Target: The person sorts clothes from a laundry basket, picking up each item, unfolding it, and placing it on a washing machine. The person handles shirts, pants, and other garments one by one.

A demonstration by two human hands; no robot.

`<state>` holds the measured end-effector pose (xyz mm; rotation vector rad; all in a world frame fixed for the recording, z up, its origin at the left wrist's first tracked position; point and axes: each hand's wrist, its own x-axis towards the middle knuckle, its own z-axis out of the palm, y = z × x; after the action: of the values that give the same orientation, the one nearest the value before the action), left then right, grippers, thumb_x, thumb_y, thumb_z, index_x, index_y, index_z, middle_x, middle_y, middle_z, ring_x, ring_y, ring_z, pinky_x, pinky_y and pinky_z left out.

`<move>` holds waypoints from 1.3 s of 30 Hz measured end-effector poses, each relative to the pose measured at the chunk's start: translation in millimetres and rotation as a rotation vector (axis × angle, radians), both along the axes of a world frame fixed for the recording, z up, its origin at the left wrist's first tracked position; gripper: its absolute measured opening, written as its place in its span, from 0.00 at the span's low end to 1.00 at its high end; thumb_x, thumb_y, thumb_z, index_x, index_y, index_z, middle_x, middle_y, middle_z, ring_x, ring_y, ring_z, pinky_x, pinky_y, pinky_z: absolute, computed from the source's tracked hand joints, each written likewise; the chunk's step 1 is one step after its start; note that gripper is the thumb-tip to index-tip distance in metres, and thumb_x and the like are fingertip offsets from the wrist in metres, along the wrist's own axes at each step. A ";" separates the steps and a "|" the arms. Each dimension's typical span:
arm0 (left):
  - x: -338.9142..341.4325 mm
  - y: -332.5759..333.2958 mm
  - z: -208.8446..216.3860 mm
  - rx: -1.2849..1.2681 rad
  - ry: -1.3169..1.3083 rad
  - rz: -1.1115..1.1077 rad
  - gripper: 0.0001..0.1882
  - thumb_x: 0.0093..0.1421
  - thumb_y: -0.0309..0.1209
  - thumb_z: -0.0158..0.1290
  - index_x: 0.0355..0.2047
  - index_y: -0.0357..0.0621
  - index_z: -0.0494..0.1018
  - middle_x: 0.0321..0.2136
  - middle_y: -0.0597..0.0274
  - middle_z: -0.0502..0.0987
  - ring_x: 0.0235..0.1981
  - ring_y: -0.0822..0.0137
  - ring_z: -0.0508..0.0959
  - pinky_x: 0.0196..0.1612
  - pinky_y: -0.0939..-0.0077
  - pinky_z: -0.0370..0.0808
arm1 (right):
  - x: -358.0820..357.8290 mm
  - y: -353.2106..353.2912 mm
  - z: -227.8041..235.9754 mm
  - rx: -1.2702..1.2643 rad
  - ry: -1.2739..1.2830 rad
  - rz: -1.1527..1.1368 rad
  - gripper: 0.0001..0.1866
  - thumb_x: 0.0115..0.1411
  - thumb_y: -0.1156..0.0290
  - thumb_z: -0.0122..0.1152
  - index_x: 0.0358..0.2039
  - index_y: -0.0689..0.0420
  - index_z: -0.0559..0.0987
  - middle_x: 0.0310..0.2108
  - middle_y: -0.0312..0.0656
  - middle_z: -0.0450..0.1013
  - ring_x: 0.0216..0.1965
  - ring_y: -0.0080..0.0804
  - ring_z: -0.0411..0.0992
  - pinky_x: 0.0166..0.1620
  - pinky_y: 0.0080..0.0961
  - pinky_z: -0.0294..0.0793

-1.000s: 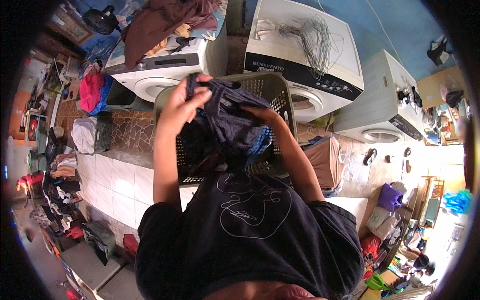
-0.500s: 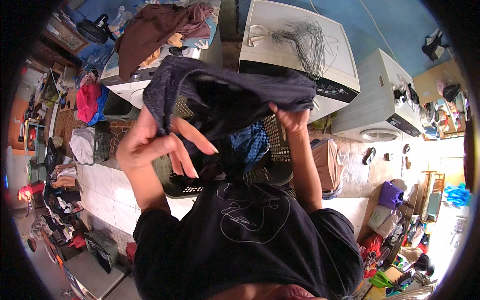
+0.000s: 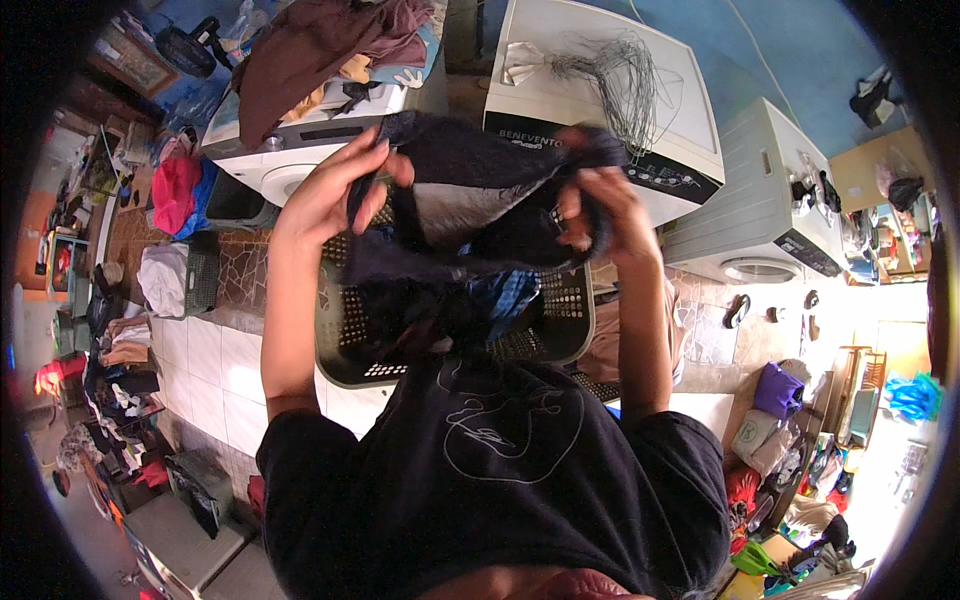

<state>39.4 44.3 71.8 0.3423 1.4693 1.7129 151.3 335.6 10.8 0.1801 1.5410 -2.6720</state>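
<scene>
A dark, nearly black garment (image 3: 465, 145) is stretched between my two hands, with its opening spread and a lighter grey patch of cloth showing inside. My left hand (image 3: 345, 190) is closed on its left edge. At the opposite edge, my right hand (image 3: 612, 210) grips the cloth, slightly smeared by motion. Folds hide some fingertips, and the garment's exact kind cannot be made out. Below it stands a perforated dark laundry basket (image 3: 578, 335), partly covered by the garment. Inside lie a blue checkered cloth (image 3: 515, 300) and dark clothes.
A white washing machine (image 3: 250, 160) at the far left carries a brown cloth (image 3: 310, 60). A white machine (image 3: 650, 75) ahead has a tangle of thin wire (image 3: 625, 95) on top. Another white machine (image 3: 740, 200) stands right. A smaller basket (image 3: 202, 275) holds white cloth.
My right hand has moved up and turned inward with its edge of the garment. My left hand has risen and its spread fingers have closed on the cloth. The opening now shows grey inside.
</scene>
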 end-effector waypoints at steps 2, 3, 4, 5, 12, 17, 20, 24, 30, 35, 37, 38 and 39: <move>-2.1 -3.3 -3.4 0.540 -0.415 0.068 0.12 0.63 0.30 0.34 0.46 0.43 0.61 0.31 0.55 0.65 0.09 0.82 0.62 0.07 0.91 0.63 | -4.7 -2.5 -0.6 0.027 -0.147 0.076 0.15 0.59 0.68 0.44 0.43 0.63 0.68 0.16 0.35 0.61 0.13 0.21 0.57 0.19 0.17 0.60; -4.3 -8.8 -2.2 0.718 -0.308 -0.092 0.12 0.63 0.29 0.33 0.46 0.43 0.60 0.30 0.56 0.63 0.09 0.83 0.61 0.06 0.91 0.61 | -9.6 -3.7 -2.5 -0.032 -0.124 0.101 0.16 0.61 0.66 0.42 0.44 0.64 0.68 0.14 0.33 0.59 0.14 0.21 0.57 0.18 0.16 0.56; 0.9 -14.6 -2.5 0.784 -0.144 -0.060 0.15 0.64 0.27 0.30 0.50 0.43 0.57 0.29 0.55 0.59 0.08 0.82 0.61 0.04 0.92 0.60 | -4.4 1.0 1.1 -0.157 0.072 0.111 0.18 0.61 0.65 0.41 0.45 0.65 0.67 0.14 0.31 0.57 0.14 0.20 0.54 0.20 0.16 0.55; 4.1 -23.5 2.3 0.752 -0.036 -0.032 0.17 0.64 0.28 0.30 0.53 0.42 0.53 0.30 0.52 0.63 0.08 0.79 0.63 0.05 0.90 0.63 | 3.6 11.5 7.4 -0.295 0.258 0.114 0.20 0.61 0.64 0.41 0.46 0.67 0.66 0.14 0.29 0.54 0.14 0.18 0.52 0.21 0.16 0.55; 26.9 -8.7 33.3 0.074 0.530 0.327 0.18 0.63 0.32 0.34 0.51 0.36 0.54 0.38 0.48 0.70 0.30 0.70 0.72 0.35 0.75 0.72 | 29.9 -2.6 33.6 0.250 0.173 0.144 0.23 0.57 0.77 0.44 0.53 0.66 0.56 0.32 0.44 0.71 0.33 0.32 0.70 0.44 0.29 0.68; 27.4 -34.8 6.6 -0.034 0.537 0.504 0.20 0.62 0.32 0.37 0.54 0.43 0.54 0.40 0.59 0.69 0.34 0.73 0.70 0.40 0.78 0.68 | 56.8 6.3 23.1 0.258 0.198 0.241 0.13 0.56 0.78 0.46 0.42 0.67 0.69 0.34 0.45 0.70 0.36 0.32 0.69 0.42 0.27 0.68; 8.4 -41.5 -62.0 -0.015 0.530 0.529 0.24 0.61 0.34 0.42 0.57 0.48 0.53 0.36 0.64 0.68 0.36 0.77 0.68 0.37 0.88 0.66 | 51.9 20.0 -42.8 -0.148 0.141 0.207 0.12 0.58 0.74 0.46 0.40 0.66 0.71 0.35 0.43 0.69 0.32 0.29 0.67 0.41 0.26 0.67; -9.9 -26.0 -166.0 -0.104 -0.013 0.531 0.23 0.60 0.34 0.44 0.53 0.39 0.58 0.46 0.64 0.67 0.44 0.75 0.67 0.40 0.86 0.66 | 31.9 20.2 -164.1 0.277 -0.168 0.178 0.22 0.61 0.57 0.41 0.33 0.65 0.75 0.28 0.40 0.70 0.28 0.28 0.68 0.36 0.25 0.71; 21.5 4.9 -272.6 -0.240 -0.260 0.178 0.11 0.61 0.31 0.39 0.37 0.39 0.67 0.33 0.56 0.75 0.38 0.64 0.74 0.45 0.65 0.68 | -22.8 91.7 -182.9 0.604 -0.347 0.499 0.20 0.61 0.58 0.41 0.33 0.62 0.76 0.25 0.41 0.73 0.27 0.23 0.71 0.29 0.20 0.71; 34.9 26.1 -297.0 -0.190 -0.372 0.258 0.11 0.60 0.31 0.41 0.38 0.40 0.68 0.31 0.59 0.74 0.37 0.65 0.74 0.45 0.69 0.68 | -165.1 188.1 -148.2 0.663 0.016 -0.186 0.15 0.58 0.65 0.45 0.33 0.63 0.75 0.20 0.35 0.70 0.24 0.20 0.68 0.26 0.19 0.68; 35.1 32.5 -297.3 -0.250 -0.311 0.210 0.10 0.60 0.32 0.41 0.37 0.41 0.68 0.30 0.61 0.75 0.36 0.67 0.74 0.43 0.71 0.69 | -232.8 227.1 -142.4 0.861 0.070 -0.440 0.12 0.57 0.67 0.46 0.34 0.59 0.76 0.21 0.39 0.72 0.24 0.27 0.70 0.28 0.22 0.69; 36.0 35.3 -297.0 -0.220 -0.298 0.186 0.10 0.60 0.33 0.42 0.36 0.42 0.68 0.29 0.62 0.75 0.35 0.68 0.75 0.41 0.71 0.70 | -262.8 246.9 -140.9 1.076 0.083 -0.529 0.11 0.55 0.69 0.47 0.34 0.55 0.76 0.23 0.41 0.72 0.26 0.33 0.71 0.30 0.26 0.70; 35.7 37.5 -296.4 -0.234 -0.298 0.166 0.10 0.60 0.34 0.42 0.35 0.42 0.69 0.27 0.62 0.75 0.34 0.68 0.75 0.40 0.72 0.70 | -291.0 264.9 -140.1 1.285 0.098 -0.623 0.11 0.53 0.71 0.48 0.35 0.52 0.77 0.26 0.44 0.72 0.28 0.38 0.72 0.32 0.29 0.70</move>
<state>75.1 81.9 -224.6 -0.1588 1.4852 1.6149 -139.7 600.5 -129.3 0.6305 3.3731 -1.4293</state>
